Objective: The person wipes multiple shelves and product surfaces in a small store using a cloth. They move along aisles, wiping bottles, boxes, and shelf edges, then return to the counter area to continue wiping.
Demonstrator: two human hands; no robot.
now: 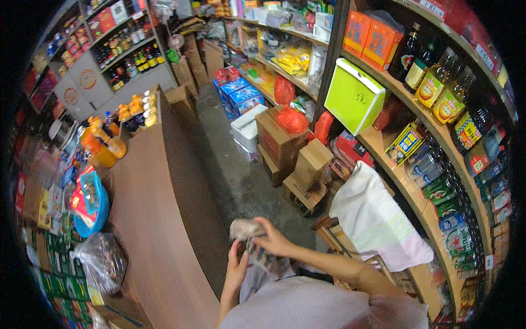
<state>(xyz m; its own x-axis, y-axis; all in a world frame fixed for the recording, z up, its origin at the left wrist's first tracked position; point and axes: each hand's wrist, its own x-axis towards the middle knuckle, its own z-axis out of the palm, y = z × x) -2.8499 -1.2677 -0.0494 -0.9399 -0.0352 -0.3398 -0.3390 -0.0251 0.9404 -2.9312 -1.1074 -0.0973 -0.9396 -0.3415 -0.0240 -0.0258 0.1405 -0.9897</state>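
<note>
Greyish-brown, a blurred bundle (244, 227) is held right of the counter (148, 208), its long axis roughly crosswise to that counter. It is grasped by the nearer right hand (270, 241); whether the left hand (236, 270), just below, grips it cannot be told.

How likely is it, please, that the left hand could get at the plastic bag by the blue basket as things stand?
Probably yes, with a stretch: nothing seems to block the path over the counter from the left hand to the plastic bag, though that hand seems busy at a blurred bundle.
</note>
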